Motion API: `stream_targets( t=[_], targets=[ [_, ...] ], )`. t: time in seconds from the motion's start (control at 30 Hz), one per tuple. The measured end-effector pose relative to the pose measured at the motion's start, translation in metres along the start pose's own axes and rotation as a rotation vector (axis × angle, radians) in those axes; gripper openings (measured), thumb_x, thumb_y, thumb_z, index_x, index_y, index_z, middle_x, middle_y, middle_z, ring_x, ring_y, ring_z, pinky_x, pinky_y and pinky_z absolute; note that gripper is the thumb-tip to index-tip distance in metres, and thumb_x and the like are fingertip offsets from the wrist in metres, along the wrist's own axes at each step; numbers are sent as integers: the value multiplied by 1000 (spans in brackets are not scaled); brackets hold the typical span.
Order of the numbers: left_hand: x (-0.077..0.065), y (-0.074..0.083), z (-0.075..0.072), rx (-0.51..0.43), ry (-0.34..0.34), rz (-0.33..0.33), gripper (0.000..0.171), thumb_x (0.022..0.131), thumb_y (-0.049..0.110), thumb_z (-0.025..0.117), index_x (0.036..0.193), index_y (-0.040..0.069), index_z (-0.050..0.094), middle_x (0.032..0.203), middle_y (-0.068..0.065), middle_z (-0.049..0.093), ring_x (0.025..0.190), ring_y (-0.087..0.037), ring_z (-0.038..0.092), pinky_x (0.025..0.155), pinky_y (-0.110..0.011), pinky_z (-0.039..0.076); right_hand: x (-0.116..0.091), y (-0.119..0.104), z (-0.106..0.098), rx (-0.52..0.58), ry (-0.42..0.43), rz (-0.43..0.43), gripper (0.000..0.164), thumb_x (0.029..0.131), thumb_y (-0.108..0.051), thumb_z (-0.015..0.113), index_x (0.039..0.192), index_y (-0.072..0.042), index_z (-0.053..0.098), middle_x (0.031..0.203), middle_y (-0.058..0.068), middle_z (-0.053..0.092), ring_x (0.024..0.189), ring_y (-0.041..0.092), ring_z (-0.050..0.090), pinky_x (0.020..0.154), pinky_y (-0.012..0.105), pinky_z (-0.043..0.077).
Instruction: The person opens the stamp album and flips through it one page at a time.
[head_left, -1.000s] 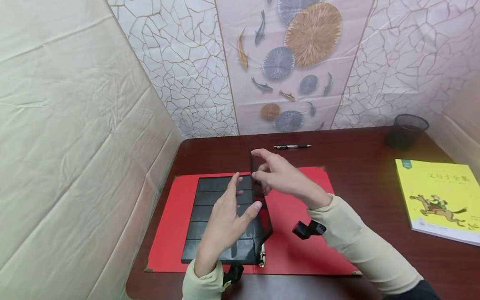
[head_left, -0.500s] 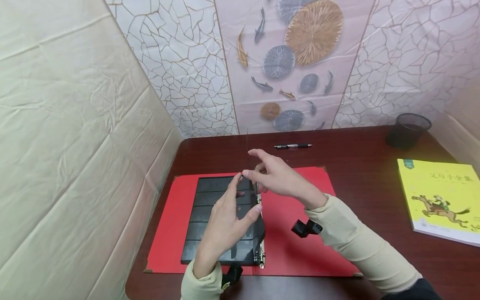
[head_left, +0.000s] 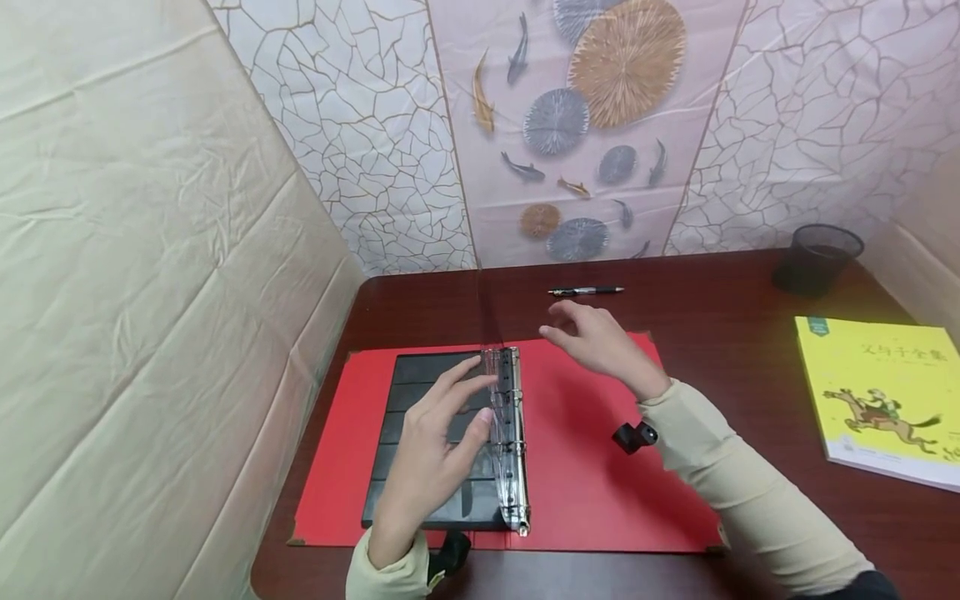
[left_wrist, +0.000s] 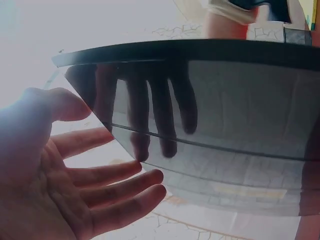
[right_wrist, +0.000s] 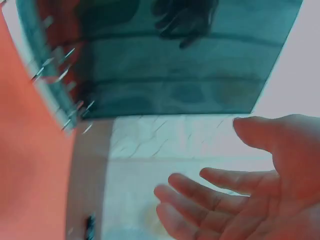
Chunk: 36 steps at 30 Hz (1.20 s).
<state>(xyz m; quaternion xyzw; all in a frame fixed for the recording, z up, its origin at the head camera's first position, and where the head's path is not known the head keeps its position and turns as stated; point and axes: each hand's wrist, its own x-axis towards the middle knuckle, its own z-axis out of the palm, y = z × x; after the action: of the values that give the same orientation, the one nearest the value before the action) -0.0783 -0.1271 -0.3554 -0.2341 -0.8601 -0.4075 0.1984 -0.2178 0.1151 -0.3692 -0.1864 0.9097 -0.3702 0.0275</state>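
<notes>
A red ring binder [head_left: 585,467] lies spread flat, with a metal ring strip [head_left: 517,450] along its middle. Black pocket pages [head_left: 390,467] rest on its left half. One dark, glossy page [left_wrist: 235,115] stands up from the rings, nearly edge-on in the head view. Left of it, my left hand [head_left: 431,454] has its fingers extended, the thumb and fingertips right at the page's edge in the left wrist view. My right hand [head_left: 600,342] hovers over the binder's right half, apart from the page, fingers loosely bent and holding nothing.
Behind the binder a pen [head_left: 585,291] lies on the dark wooden table [head_left: 420,308]. A yellow book [head_left: 877,400] sits at the right, with a black mesh cup [head_left: 817,258] behind it. Cloth-covered walls enclose the left and back.
The standing page has swung leftward, uncovering the ring strip. My right hand has come off the page and drawn back to the right. My left hand has shifted slightly left.
</notes>
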Motion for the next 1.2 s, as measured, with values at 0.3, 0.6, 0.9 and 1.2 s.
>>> stream_targets(
  t=[0.3,0.6,0.9,1.2],
  targets=[
    [-10,-4,-10,2,26,10,35,97,15,63,130,5,67,148,-5,54,116,-21,64,80,-37,59,6,48,10,-136,-179,146,64,100,-25,62,148,12,38,147,31,45,131,46,47,103,59,43],
    [-24,-7,-23,6,21,-54,44,95,18,61,137,6,61,152,-3,49,115,-19,63,82,-45,58,9,87,21,-231,-247,204,77,95,-26,72,148,15,35,150,37,35,141,53,28,107,62,37],
    [-37,-14,-36,23,33,-236,61,92,27,68,148,12,51,153,-4,47,126,-30,57,87,-56,55,8,98,28,-246,-264,258,86,88,-29,79,151,10,35,156,39,21,140,57,24,106,70,33],
    [-51,-30,-48,63,45,-336,65,93,26,73,150,9,47,149,-11,51,123,-37,57,86,-59,54,7,103,33,-242,-282,241,84,88,-25,80,150,11,37,156,40,19,141,58,20,106,68,34]
  ],
)
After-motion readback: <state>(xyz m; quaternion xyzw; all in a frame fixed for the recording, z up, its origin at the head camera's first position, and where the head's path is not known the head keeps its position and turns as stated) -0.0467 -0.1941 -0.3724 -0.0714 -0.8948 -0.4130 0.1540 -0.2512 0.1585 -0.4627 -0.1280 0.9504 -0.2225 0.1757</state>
